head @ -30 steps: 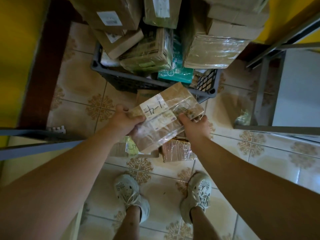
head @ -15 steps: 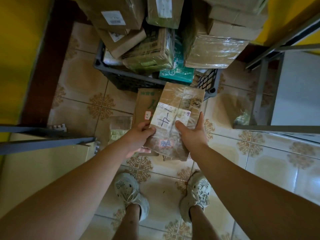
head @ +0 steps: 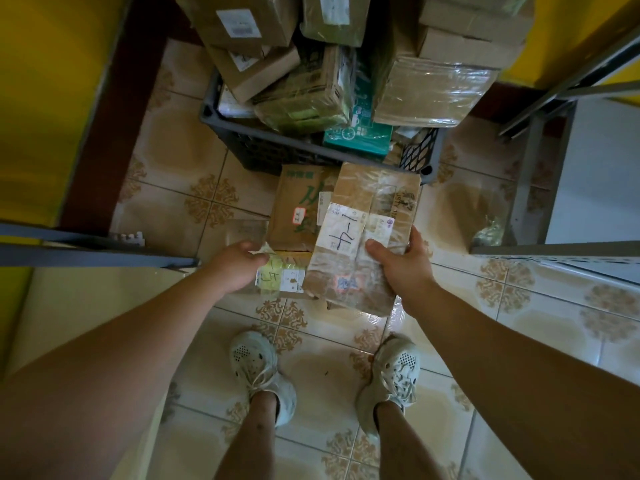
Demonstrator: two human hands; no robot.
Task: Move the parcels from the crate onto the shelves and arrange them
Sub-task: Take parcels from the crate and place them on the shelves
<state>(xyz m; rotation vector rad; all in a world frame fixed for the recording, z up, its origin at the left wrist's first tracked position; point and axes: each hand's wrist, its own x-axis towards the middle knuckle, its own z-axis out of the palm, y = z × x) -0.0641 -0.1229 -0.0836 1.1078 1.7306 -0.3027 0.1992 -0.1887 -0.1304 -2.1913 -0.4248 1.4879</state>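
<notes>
While crate (head: 214, 116) sits heaped, right grip (head: 405, 263) clasps parcel marked 1-4 (head: 349, 244) just before crate; left grip (head: 235, 263) pinches film-wrapped parcel (head: 277, 277) alongside. Best: take fuller hold on film, lift level, labels up, toward shelf (head: 526, 188) right of crate.

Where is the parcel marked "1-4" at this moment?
The 1-4 parcel is mid-frame in the head view, gripped by the right hand, near the grey crate and right of the bagged parcel pinched by the left hand.
</notes>
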